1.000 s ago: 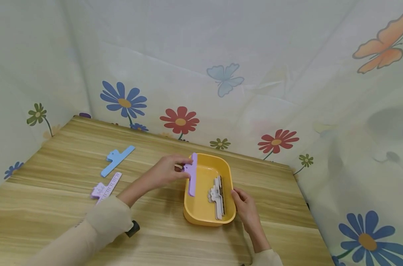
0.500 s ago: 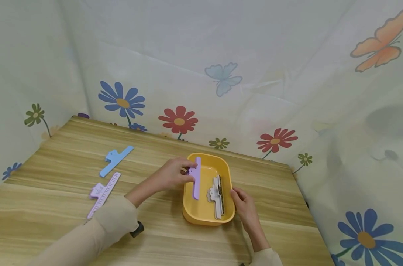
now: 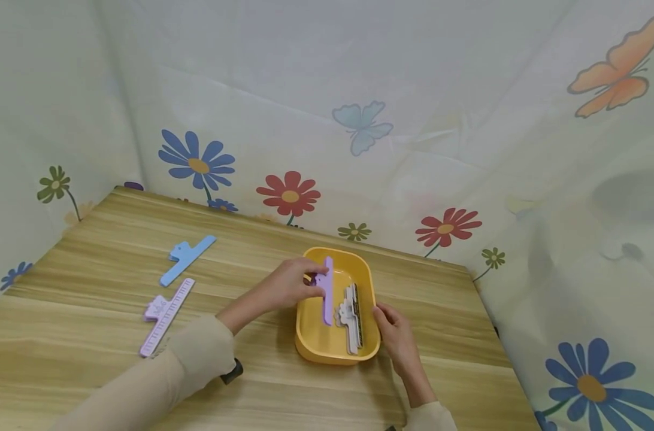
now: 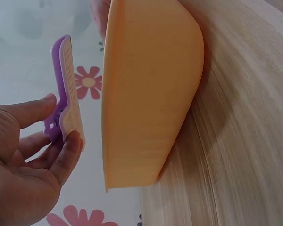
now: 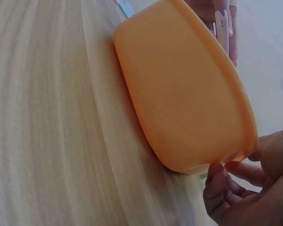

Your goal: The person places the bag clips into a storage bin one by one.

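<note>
My left hand (image 3: 289, 284) pinches the handle of a purple bulldog-style clip (image 3: 328, 293) between thumb and fingers. The clip is over the yellow plastic bin (image 3: 327, 358); in the left wrist view it is beyond the rim, apart from it. My right hand (image 3: 399, 338) grips the bin's right side, thumb at the rim and fingers against the outer wall (image 5: 188, 94). Inside the bin, toward the right wall, lie grey-white clips (image 3: 351, 320) stacked together; their number is unclear. To the left on the table are a blue clip (image 3: 188, 260) and a light purple clip with ruler-like marks (image 3: 167, 317).
The wooden table (image 3: 273, 383) carries the bin and loose clips. A pale curtain (image 3: 262, 90) printed with flowers and butterflies hangs around the back and sides. A dark band (image 3: 232, 372) shows below the left sleeve.
My left hand has carried the purple clip rightward from the bin's left rim to over its middle, nearer the grey-white clips. My right hand stays on the bin's side.
</note>
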Demonstrator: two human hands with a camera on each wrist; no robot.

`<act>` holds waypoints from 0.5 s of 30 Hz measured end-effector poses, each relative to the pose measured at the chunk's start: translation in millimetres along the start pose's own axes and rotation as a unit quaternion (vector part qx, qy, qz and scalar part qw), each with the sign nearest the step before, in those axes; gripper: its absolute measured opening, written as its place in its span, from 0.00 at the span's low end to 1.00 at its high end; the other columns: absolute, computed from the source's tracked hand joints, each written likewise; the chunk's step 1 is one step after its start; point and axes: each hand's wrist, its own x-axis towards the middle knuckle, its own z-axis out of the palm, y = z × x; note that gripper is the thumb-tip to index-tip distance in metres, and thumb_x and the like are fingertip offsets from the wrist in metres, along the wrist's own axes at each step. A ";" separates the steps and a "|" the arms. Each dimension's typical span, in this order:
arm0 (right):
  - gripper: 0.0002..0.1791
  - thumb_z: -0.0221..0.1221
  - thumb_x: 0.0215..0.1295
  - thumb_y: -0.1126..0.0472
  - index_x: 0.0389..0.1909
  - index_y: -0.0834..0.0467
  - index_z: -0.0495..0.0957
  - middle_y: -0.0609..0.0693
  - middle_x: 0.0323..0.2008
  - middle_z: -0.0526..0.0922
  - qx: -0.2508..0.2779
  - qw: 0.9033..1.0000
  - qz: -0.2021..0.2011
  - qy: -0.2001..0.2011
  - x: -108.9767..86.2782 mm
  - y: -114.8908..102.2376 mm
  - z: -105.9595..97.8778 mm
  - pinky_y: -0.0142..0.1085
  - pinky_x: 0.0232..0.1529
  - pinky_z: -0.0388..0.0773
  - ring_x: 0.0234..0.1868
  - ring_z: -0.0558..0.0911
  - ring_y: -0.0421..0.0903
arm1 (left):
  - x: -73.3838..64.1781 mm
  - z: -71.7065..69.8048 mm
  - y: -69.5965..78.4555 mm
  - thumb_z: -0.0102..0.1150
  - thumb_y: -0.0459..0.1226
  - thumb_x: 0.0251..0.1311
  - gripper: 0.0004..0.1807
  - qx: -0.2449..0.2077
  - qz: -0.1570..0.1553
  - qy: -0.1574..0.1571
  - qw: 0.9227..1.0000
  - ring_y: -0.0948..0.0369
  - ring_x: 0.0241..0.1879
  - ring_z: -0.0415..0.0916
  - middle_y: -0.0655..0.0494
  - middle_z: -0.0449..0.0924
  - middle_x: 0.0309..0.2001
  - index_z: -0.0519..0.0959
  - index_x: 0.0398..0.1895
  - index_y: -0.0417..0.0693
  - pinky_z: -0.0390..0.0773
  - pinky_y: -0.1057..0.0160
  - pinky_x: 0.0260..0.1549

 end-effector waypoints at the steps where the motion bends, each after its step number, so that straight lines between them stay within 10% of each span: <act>1: 0.19 0.53 0.69 0.59 0.55 0.66 0.74 0.63 0.48 0.78 -0.002 1.000 0.000 0.000 -1.7 -3.5 0.4 0.43 0.44 0.76 0.47 0.77 0.57 | 0.4 0.8 0.3 0.69 0.38 0.50 0.25 -0.002 0.001 -0.001 1.000 0.62 0.38 0.71 0.57 0.79 0.43 0.78 0.54 0.44 0.75 0.67 0.39; 15: 0.19 0.52 0.69 0.59 0.54 0.67 0.74 0.64 0.48 0.78 -0.015 1.000 -0.002 0.006 -6.1 -12.3 1.4 0.43 0.43 0.76 0.46 0.77 0.57 | 9.4 16.7 -0.4 0.68 0.37 0.51 0.24 0.019 0.032 -0.011 0.999 0.62 0.36 0.72 0.52 0.79 0.43 0.78 0.53 0.40 0.74 0.69 0.34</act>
